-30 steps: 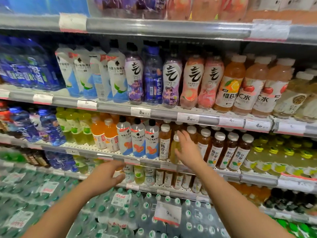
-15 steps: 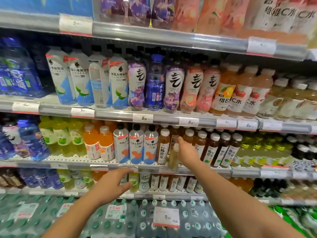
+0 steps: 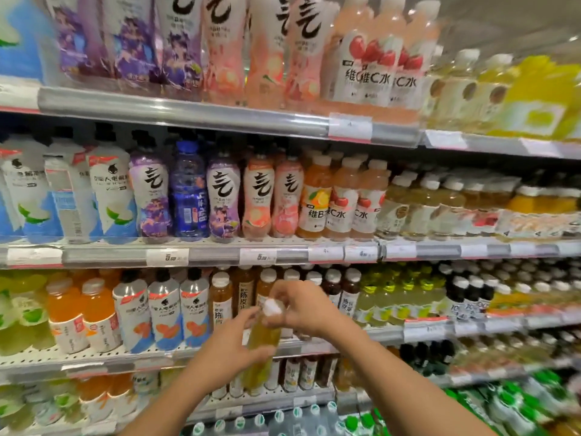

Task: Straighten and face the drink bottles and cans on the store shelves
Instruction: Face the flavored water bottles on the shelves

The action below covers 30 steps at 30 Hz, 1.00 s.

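Note:
A yellow-green drink bottle [image 3: 264,338] with a white cap is held off the shelf, in front of the amber tea bottles [image 3: 221,298]. My right hand [image 3: 306,306] grips its neck just below the cap. My left hand [image 3: 232,347] wraps round its body from the left. Behind them the shelf row holds white bottles with orange-and-blue labels [image 3: 163,313], orange bottles [image 3: 67,313] and dark tea bottles [image 3: 349,291]. The bottle's label is blurred and unreadable.
The shelf above carries purple [image 3: 151,193], blue [image 3: 188,190], pink [image 3: 287,196] and orange-capped vitamin bottles [image 3: 341,199] behind a price rail [image 3: 220,256]. Pale yellow and dark bottles [image 3: 468,294] fill the right. Packs of green-capped water [image 3: 283,420] sit at the bottom.
My right hand has pulled the yellow-green bottle out from the shelf row toward me. My left hand rose from below and took hold of its body. The camera tilted up.

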Motion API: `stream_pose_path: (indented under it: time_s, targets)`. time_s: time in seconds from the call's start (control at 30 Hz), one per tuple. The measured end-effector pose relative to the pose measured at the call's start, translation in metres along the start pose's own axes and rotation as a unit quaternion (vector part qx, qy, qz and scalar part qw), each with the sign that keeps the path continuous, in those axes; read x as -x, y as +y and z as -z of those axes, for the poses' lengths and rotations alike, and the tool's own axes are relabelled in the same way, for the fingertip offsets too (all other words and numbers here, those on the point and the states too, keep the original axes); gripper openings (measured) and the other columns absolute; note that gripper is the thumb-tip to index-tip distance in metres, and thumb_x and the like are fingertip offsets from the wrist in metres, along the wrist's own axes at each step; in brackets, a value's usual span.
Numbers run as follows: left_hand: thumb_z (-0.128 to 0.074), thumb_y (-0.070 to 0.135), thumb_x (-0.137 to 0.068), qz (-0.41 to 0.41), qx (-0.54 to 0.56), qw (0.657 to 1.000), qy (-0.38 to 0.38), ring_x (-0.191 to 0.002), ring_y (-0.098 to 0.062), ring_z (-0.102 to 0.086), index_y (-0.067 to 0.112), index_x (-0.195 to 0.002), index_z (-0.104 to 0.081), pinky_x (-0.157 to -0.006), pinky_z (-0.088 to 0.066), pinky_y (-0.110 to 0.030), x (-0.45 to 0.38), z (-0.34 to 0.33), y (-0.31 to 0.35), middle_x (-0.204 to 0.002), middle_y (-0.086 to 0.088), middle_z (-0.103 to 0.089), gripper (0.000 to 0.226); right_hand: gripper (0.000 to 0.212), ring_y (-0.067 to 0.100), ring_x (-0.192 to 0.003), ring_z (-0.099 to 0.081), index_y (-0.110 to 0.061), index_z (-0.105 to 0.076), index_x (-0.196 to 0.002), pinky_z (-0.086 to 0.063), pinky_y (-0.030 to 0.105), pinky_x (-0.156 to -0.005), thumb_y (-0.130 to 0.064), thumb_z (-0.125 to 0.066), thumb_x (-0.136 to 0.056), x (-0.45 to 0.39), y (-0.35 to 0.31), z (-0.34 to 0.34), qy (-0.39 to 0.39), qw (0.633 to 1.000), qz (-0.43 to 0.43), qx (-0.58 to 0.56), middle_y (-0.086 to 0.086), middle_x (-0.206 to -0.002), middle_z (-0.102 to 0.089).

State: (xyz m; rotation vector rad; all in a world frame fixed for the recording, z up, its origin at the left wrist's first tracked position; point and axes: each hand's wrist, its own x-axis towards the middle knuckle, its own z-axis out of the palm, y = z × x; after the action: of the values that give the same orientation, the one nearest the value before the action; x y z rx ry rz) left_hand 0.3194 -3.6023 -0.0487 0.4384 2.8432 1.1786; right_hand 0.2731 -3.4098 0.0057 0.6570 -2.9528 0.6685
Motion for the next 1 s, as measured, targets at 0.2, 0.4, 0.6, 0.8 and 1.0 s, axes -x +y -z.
stream_pose_path:
  time_s: [0.2,0.4,0.6,0.8,1.0]
  targets:
    - [-0.073,0.069,-0.056,-0.032,-0.017,0.999,0.036,-0.097,0.0,-0.062,0.059,-0.1,-0.05,-0.088,-0.051,-0.025,-0.047,-0.024,0.111,-0.098,0.024,-0.065,0.051,0.042,0.006,-0.082,-0.066,-0.03,-0.069,-0.11,-0.055,0.03,-0.074,-0.057,-0.079,-0.079,0.049,0.05,0.089,0.109,0.992,0.013,-0.07,-0.007,-0.092,-0.073]
    - [-0.076,0.068,-0.067,-0.167,0.015,0.978,0.125,-0.095,0.005,-0.058,0.05,-0.095,-0.061,-0.08,-0.049,-0.023,-0.105,-0.019,0.232,-0.102,0.023,-0.065,0.038,0.045,0.0,-0.08,-0.069,-0.032,-0.066,-0.117,-0.06,0.029,-0.078,-0.059,-0.074,-0.081,0.096,0.12,0.199,0.206,0.975,-0.017,-0.076,-0.011,-0.093,-0.076]
    - [-0.052,0.09,-0.065,-0.277,-0.087,0.942,0.171,-0.116,-0.008,-0.051,0.032,-0.133,-0.056,-0.097,-0.046,-0.031,-0.18,-0.003,0.341,-0.128,0.012,-0.056,0.09,0.028,-0.002,-0.078,-0.068,-0.031,-0.069,-0.098,-0.059,0.03,-0.076,-0.055,-0.069,-0.083,0.107,0.179,0.303,0.311,0.949,-0.052,0.013,-0.015,-0.083,-0.074]
    - [-0.051,0.092,-0.065,-0.35,-0.076,0.921,0.154,-0.12,-0.013,-0.054,0.03,-0.134,-0.057,-0.102,-0.047,-0.04,-0.232,-0.001,0.411,-0.13,0.009,-0.06,0.092,0.027,0.006,-0.085,-0.069,-0.027,-0.071,-0.102,-0.059,0.038,-0.082,-0.048,-0.07,-0.087,0.117,0.216,0.381,0.352,0.928,-0.109,0.046,-0.01,-0.09,-0.075]
    - [-0.057,0.082,-0.072,-0.406,-0.065,0.907,0.094,-0.11,-0.01,-0.056,0.038,-0.125,-0.055,-0.095,-0.049,-0.035,-0.255,-0.018,0.456,-0.12,0.013,-0.061,0.069,0.022,0.007,-0.082,-0.069,-0.026,-0.07,-0.102,-0.061,0.039,-0.08,-0.044,-0.071,-0.089,0.153,0.231,0.42,0.353,0.914,-0.179,0.086,-0.01,-0.09,-0.075]
